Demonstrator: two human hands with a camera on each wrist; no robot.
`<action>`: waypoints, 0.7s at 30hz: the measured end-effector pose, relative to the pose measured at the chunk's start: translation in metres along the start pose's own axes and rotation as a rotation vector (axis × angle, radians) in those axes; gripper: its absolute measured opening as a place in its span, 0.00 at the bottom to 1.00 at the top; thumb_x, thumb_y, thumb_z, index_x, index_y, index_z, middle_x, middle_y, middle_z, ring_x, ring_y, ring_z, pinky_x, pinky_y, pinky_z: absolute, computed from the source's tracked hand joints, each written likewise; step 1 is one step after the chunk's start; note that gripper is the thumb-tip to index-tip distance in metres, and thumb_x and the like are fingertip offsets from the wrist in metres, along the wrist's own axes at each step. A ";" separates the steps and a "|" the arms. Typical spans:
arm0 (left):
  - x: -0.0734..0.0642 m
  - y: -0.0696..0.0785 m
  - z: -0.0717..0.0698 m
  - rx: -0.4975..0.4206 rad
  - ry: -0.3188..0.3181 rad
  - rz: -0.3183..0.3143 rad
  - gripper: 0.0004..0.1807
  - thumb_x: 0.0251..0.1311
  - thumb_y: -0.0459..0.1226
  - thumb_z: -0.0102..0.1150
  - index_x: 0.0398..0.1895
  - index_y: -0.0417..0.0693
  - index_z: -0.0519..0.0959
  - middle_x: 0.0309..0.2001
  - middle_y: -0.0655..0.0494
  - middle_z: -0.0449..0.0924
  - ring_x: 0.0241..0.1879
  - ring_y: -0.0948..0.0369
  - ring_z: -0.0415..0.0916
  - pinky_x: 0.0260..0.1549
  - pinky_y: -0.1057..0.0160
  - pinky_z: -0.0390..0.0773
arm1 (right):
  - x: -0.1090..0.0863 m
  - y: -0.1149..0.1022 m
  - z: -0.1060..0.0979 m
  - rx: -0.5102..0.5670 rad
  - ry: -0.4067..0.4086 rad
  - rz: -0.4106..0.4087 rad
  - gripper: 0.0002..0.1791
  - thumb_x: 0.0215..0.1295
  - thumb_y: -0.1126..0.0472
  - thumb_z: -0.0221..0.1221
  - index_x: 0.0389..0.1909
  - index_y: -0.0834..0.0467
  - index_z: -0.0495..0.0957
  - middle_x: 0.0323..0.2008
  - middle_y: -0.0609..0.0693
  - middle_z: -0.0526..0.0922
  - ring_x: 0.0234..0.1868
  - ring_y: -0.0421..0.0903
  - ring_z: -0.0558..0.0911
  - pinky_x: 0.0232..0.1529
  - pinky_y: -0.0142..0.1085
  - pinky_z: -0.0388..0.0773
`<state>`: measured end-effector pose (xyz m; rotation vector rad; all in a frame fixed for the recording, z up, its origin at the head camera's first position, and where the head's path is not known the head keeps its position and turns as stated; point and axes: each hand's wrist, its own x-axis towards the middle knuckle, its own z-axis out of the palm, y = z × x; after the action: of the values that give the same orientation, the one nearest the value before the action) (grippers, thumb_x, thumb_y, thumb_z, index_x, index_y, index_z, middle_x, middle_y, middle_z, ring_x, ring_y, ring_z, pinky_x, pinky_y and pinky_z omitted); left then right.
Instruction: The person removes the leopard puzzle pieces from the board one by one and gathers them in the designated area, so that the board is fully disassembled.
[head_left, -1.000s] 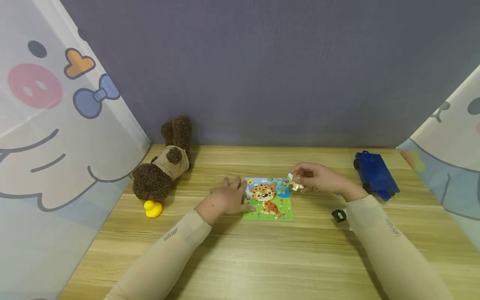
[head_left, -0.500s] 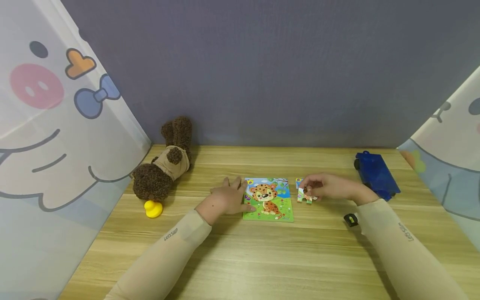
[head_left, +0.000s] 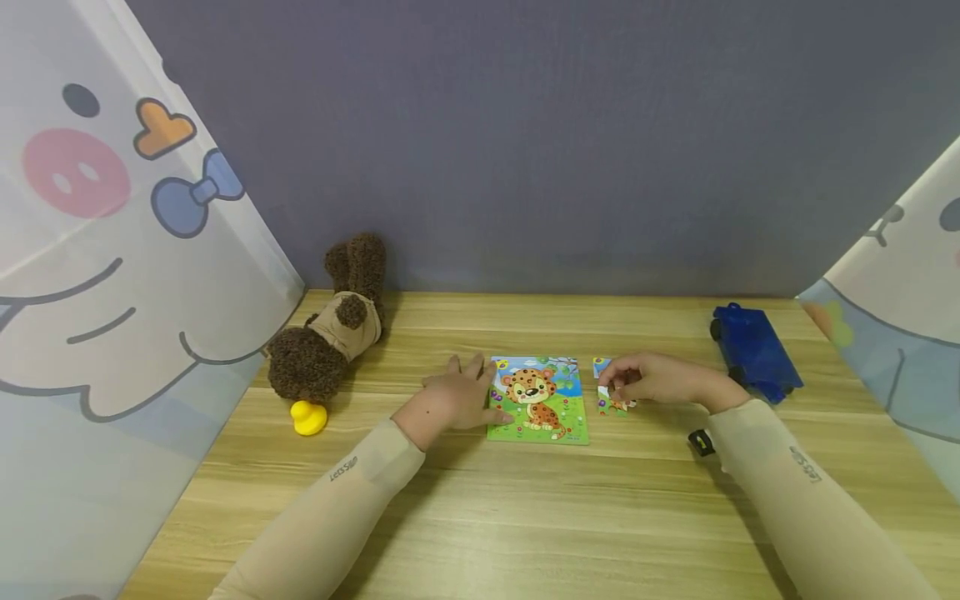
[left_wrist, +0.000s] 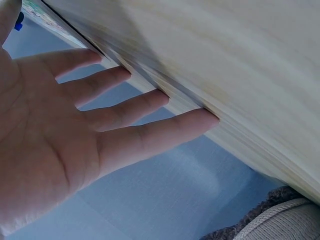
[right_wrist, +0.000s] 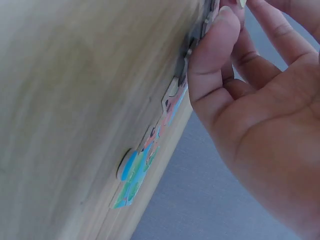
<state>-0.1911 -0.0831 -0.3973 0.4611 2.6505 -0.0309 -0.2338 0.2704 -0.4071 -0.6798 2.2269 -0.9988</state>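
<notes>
A square leopard picture puzzle [head_left: 558, 425] lies flat on the wooden table. Its left edge is partly covered by my left hand [head_left: 457, 398], which rests palm down with fingers spread. In the left wrist view the fingers [left_wrist: 150, 140] are straight, tips on the tabletop. To the right of the picture, my right hand [head_left: 663, 379] pinches a jigsaw piece [head_left: 606, 403] low at the table. Just behind it lies another piece [head_left: 599, 365] with blue and yellow print. In the right wrist view, joined or touching pieces [right_wrist: 137, 172] lie flat beside the hand; the pinched piece is mostly hidden.
A brown plush toy [head_left: 345, 327] lies at the left, with a yellow rubber duck [head_left: 309, 418] by its head. On the right are a blue toy car [head_left: 756, 350] and a small black object [head_left: 702, 442] near the right sleeve. A grey wall [head_left: 525, 167] stands behind the table.
My right hand has carried the jigsaw piece from the picture's upper right edge rightward and down to the table beside the other pieces. The left hand has stayed in place.
</notes>
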 end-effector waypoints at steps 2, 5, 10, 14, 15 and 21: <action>0.000 0.000 0.000 -0.003 0.002 -0.002 0.57 0.69 0.73 0.50 0.90 0.56 0.45 0.90 0.51 0.38 0.87 0.33 0.40 0.65 0.17 0.68 | 0.001 0.000 0.000 -0.003 -0.001 0.010 0.11 0.77 0.63 0.62 0.56 0.61 0.83 0.36 0.53 0.81 0.30 0.39 0.72 0.30 0.31 0.72; 0.000 0.000 0.000 -0.010 0.005 -0.001 0.57 0.69 0.73 0.50 0.90 0.56 0.45 0.90 0.50 0.38 0.86 0.32 0.40 0.65 0.17 0.68 | 0.003 0.002 0.000 -0.005 -0.005 0.007 0.12 0.77 0.63 0.62 0.56 0.62 0.83 0.36 0.55 0.81 0.30 0.39 0.73 0.30 0.31 0.72; 0.001 0.000 0.002 -0.015 0.004 0.002 0.57 0.69 0.73 0.51 0.90 0.56 0.44 0.90 0.50 0.37 0.86 0.32 0.39 0.65 0.16 0.67 | 0.002 0.001 0.002 0.007 0.002 0.005 0.14 0.77 0.66 0.60 0.58 0.65 0.81 0.37 0.56 0.82 0.31 0.39 0.72 0.31 0.32 0.71; 0.001 0.000 0.002 -0.015 0.005 0.001 0.57 0.69 0.73 0.51 0.90 0.56 0.45 0.90 0.50 0.38 0.86 0.32 0.40 0.65 0.16 0.68 | 0.001 -0.001 0.001 0.019 0.020 0.035 0.14 0.79 0.65 0.59 0.60 0.66 0.80 0.40 0.55 0.82 0.32 0.39 0.71 0.31 0.31 0.69; 0.001 -0.001 0.002 -0.015 0.007 0.001 0.57 0.68 0.73 0.51 0.90 0.56 0.45 0.90 0.50 0.38 0.86 0.32 0.40 0.65 0.16 0.68 | 0.001 -0.003 0.001 0.007 0.032 0.036 0.14 0.80 0.64 0.59 0.60 0.65 0.80 0.42 0.55 0.83 0.34 0.38 0.73 0.32 0.31 0.71; 0.002 0.000 -0.003 -0.007 0.012 0.003 0.59 0.66 0.75 0.52 0.90 0.57 0.45 0.90 0.51 0.40 0.86 0.32 0.44 0.66 0.19 0.70 | 0.002 -0.013 -0.001 -0.077 0.127 0.006 0.14 0.82 0.56 0.58 0.58 0.58 0.83 0.49 0.53 0.88 0.44 0.43 0.81 0.42 0.31 0.80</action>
<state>-0.1939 -0.0825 -0.3958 0.4642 2.6611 -0.0174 -0.2334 0.2622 -0.3973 -0.6592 2.3869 -0.9819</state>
